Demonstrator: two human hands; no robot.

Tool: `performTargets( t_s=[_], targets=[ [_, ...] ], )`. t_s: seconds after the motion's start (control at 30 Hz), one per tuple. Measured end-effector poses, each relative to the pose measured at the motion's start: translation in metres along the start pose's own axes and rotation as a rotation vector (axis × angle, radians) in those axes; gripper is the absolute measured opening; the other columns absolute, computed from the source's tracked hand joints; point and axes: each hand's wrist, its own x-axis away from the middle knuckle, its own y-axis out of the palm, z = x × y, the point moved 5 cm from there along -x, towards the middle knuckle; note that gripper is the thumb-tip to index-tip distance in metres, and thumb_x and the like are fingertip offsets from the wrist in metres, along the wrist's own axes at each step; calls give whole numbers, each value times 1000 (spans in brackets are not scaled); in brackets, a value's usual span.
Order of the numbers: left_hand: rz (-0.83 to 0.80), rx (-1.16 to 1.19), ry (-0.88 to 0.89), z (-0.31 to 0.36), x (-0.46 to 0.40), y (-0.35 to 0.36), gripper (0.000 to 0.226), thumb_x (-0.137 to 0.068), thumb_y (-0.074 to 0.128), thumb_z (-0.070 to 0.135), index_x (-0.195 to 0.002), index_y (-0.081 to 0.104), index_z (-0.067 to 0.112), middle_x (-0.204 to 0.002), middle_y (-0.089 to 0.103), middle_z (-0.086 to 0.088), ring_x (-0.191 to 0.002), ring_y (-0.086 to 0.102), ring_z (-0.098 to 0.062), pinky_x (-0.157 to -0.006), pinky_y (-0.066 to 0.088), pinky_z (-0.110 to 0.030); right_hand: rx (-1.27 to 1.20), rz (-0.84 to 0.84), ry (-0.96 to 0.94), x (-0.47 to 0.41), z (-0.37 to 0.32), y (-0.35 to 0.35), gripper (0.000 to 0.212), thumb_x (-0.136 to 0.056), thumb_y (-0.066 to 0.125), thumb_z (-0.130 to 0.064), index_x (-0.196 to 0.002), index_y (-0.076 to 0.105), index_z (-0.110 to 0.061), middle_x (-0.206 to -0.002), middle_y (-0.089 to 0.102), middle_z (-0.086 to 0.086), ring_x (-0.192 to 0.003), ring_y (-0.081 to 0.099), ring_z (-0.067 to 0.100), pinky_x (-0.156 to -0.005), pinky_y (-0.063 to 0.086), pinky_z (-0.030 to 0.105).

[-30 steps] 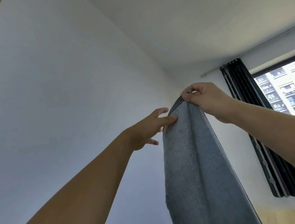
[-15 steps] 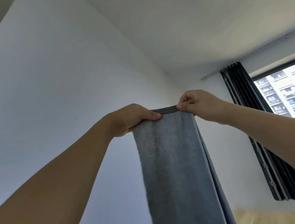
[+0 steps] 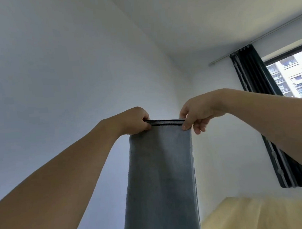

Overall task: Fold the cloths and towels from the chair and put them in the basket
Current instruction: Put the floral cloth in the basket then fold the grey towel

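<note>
Grey-blue towel [image 3: 161, 182] held up high before a white wall [image 3: 52, 68], hanging straight down. Left hand [image 3: 134, 121] and right hand [image 3: 197, 113] each pinching a top corner at the dark-striped hem. Right of towel: dark curtain [image 3: 252, 81], window [image 3: 295, 77], pale yellow surface [image 3: 262, 214] below.

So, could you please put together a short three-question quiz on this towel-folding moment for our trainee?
1. True or false: the left hand and the right hand each pinch a top corner of the grey towel.
2. Where is the striped band? A) at the held top edge B) halfway down
3. Fill in: the dark curtain hangs beside the ____.

Key: 1 true; 2 A; 3 window.
</note>
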Motion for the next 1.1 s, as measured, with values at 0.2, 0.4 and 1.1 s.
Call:
performTargets(
  t_s=[0.2, 0.4, 1.1],
  targets=[
    [252, -285, -5, -46, -34, 64, 29, -79, 42, -6, -99, 40, 14, -88, 53, -7, -72, 50, -23, -58, 37, -31, -18, 247, 1, -80, 16, 47, 14, -80, 47, 8, -81, 45, -5, -74, 69, 22, -71, 70, 37, -62, 57, 35],
    [531, -566, -55, -64, -60, 72, 26, -83, 50, -1, -107, 48, 8, -95, 49, -7, -76, 42, -18, -64, 38, -29, -79, 789, -131, -121, 31, 49, 14, -73, 45, 1, -79, 48, -11, -86, 59, 13, -77, 58, 32, -61, 48, 33],
    [-588, 676, -484, -62, 83, 203, 34, -77, 54, 4, -109, 67, 3, -104, 72, -15, -90, 71, -28, -70, 58, -33, -108, -233, 314, -10, 87, 200, 8, -82, 51, -2, -89, 55, -1, -74, 59, 14, -52, 59, 22, -47, 51, 26]
  ],
)
